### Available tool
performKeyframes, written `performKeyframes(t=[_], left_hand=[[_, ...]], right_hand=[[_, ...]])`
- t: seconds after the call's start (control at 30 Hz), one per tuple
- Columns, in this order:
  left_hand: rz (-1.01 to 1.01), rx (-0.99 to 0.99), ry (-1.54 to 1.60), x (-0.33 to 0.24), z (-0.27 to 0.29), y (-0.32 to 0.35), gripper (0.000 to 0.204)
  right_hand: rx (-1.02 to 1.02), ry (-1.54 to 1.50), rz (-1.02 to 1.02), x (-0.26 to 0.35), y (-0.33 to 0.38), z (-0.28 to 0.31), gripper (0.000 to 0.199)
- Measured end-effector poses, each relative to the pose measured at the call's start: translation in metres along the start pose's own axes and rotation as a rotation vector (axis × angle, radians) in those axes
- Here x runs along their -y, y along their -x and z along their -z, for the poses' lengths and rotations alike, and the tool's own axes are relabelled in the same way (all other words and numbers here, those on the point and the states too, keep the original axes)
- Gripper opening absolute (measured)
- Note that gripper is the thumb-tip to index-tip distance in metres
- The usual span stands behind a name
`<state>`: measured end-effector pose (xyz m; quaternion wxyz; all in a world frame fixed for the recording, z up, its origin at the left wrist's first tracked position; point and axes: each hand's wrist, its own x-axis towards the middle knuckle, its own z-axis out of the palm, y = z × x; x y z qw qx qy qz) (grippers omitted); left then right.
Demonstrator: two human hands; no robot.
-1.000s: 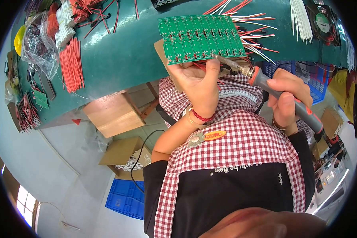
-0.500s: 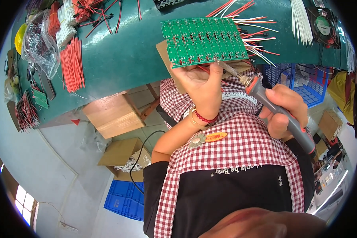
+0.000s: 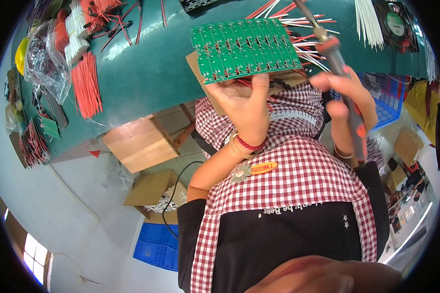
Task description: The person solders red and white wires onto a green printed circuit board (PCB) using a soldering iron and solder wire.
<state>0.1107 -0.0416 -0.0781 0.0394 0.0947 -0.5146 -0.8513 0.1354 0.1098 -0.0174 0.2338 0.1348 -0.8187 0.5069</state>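
Observation:
My left hand (image 3: 247, 107) grips a panel of green circuit boards (image 3: 247, 51) by its near edge, thumb at the edge and the other fingers beneath. A piece of brown cardboard (image 3: 194, 66) shows under the panel's left side. Red and white wires (image 3: 305, 49) stick out past the panel's right edge. My right hand (image 3: 357, 97) is closed around the grey handle of a soldering iron (image 3: 336, 58). The iron points up and away, its metal shaft over the wires to the right of the panel and apart from the panel's near edge.
Bundles of red wires (image 3: 86, 85) and white wires (image 3: 77, 49) lie on the green table (image 3: 142, 73) at the left, beside a clear plastic bag (image 3: 46, 63). At the right are more white wires (image 3: 369, 24), a black fan (image 3: 398, 27) and a blue crate (image 3: 388, 105).
My right hand has swung the soldering iron up and away from the panel's near edge, its tip now beyond the right side. The left hand and panel have shifted slightly left.

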Motion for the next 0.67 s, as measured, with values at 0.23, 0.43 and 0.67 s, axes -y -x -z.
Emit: performKeyframes(t=[0.23,0.43,0.67], left_hand=[[-0.068,0.007,-0.073,0.002,0.002,-0.004,0.066],[-0.035,0.020,-0.062,-0.001,0.000,-0.006,0.061],[0.049,0.053,0.000,-0.004,0.006,-0.005,0.078]], right_hand=[[-0.100,0.309,0.118,-0.030,0.004,-0.027,0.041],[-0.139,0.336,0.163,-0.042,0.025,-0.037,0.045],[-0.198,0.411,0.202,-0.049,0.026,-0.044,0.049]])
